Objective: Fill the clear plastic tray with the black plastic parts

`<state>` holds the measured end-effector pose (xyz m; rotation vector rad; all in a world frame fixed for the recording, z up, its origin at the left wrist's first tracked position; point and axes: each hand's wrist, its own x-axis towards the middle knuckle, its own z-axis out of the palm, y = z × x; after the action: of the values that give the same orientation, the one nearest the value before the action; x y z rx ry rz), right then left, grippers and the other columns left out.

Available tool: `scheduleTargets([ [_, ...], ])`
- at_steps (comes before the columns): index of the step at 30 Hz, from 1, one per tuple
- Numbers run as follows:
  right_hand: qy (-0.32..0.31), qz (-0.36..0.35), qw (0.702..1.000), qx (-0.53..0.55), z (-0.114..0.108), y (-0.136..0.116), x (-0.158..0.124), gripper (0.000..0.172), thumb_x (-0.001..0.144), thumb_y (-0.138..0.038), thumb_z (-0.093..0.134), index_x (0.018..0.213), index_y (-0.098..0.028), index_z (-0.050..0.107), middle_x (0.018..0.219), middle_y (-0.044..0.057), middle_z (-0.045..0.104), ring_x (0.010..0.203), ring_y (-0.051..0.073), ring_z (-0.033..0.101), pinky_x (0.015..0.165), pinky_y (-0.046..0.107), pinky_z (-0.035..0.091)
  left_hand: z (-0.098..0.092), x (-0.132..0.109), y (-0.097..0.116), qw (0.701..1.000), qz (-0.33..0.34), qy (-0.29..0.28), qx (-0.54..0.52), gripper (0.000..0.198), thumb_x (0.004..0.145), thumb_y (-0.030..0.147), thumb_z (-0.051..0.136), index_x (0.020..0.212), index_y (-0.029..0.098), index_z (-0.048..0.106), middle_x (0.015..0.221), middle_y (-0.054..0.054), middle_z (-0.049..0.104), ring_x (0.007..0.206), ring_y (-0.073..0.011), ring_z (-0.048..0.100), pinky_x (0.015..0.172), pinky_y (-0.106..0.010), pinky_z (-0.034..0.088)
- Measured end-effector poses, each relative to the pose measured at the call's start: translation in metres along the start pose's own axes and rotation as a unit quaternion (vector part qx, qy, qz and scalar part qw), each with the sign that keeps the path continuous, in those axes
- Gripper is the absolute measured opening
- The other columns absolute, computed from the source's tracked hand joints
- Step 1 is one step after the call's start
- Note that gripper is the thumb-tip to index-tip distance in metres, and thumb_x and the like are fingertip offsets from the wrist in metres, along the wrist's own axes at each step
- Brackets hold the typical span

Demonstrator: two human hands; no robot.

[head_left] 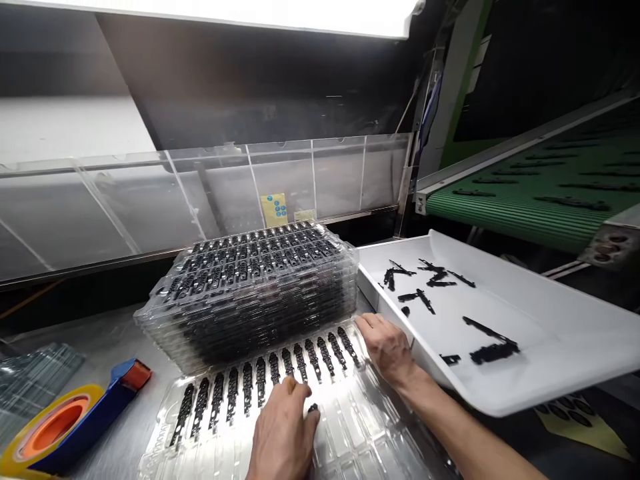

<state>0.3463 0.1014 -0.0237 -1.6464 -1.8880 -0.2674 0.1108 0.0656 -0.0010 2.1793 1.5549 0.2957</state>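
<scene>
A clear plastic blister tray (350, 427) lies on the metal table, its far row filled with narrow black plastic parts (247, 387). My left hand (283, 427) is over the middle of this tray, fingers curled and closed. The end of one black plastic part (313, 407) shows at its thumb tip; the rest is hidden. My right hand (387, 347) is closed at the tray's far right corner, with its fingertips partly out of sight. Behind both hands rises a tall stack of filled clear trays (260, 307).
A white bin (530, 313) with scattered black parts stands on the right. Beyond it, a green conveyor belt (530, 207) carries more parts. At left are a blue tape dispenser (85, 433) with yellow tape and some clear plastic pieces (40, 380). A bright lamp (250, 13) hangs overhead.
</scene>
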Motion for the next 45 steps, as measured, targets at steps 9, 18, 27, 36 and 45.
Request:
scheduleTargets([
  [9,-0.132,-0.096,0.985,-0.049,0.009,0.007,-0.02,0.044,0.087,0.007,0.03,0.088,-0.015,0.068,0.084,0.007,0.068,0.074,0.018,0.059,0.058,0.027,0.048,0.002,-0.032,-0.009,0.987,-0.066,-0.081,0.124,0.023,0.083,0.017,0.052,0.103,0.017,0.063,0.107,-0.01,0.059,0.099,-0.0278,0.054,0.081,-0.04,0.041],
  [18,-0.174,0.071,0.981,-0.046,0.016,0.009,0.005,0.023,0.092,-0.025,0.049,0.108,-0.018,0.065,0.093,0.007,0.07,0.084,0.021,0.065,0.069,0.03,0.052,-0.002,-0.037,-0.006,0.992,-0.057,-0.068,0.092,0.022,0.082,0.017,0.051,0.098,0.016,0.065,0.102,-0.01,0.062,0.098,-0.0287,0.053,0.082,-0.042,0.04],
  [27,-0.18,0.203,0.962,0.042,0.018,0.011,0.018,0.022,0.088,-0.028,0.048,0.091,-0.02,0.068,0.086,0.003,0.072,0.076,0.016,0.067,0.067,0.024,0.051,0.003,-0.037,-0.011,0.991,-0.073,-0.066,0.09,0.021,0.083,0.021,0.05,0.098,0.016,0.065,0.099,-0.009,0.063,0.098,-0.0277,0.051,0.081,-0.04,0.039],
  [36,-0.16,0.2,0.966,0.03,0.017,0.017,0.014,0.022,0.09,-0.027,0.048,0.094,-0.02,0.069,0.088,0.005,0.072,0.079,0.017,0.066,0.067,0.026,0.049,0.005,-0.035,-0.012,0.989,-0.085,-0.067,0.096,0.02,0.082,0.02,0.048,0.093,0.018,0.064,0.097,-0.006,0.064,0.098,-0.0256,0.051,0.081,-0.037,0.038],
  [45,-0.169,0.05,0.984,0.027,0.016,0.021,0.004,0.026,0.087,-0.016,0.05,0.102,-0.02,0.071,0.102,0.006,0.07,0.089,0.022,0.06,0.073,0.033,0.049,0.012,-0.041,-0.011,0.992,-0.069,-0.022,0.104,0.018,0.085,0.016,0.046,0.087,0.017,0.064,0.088,-0.006,0.064,0.09,-0.0244,0.052,0.077,-0.037,0.038],
])
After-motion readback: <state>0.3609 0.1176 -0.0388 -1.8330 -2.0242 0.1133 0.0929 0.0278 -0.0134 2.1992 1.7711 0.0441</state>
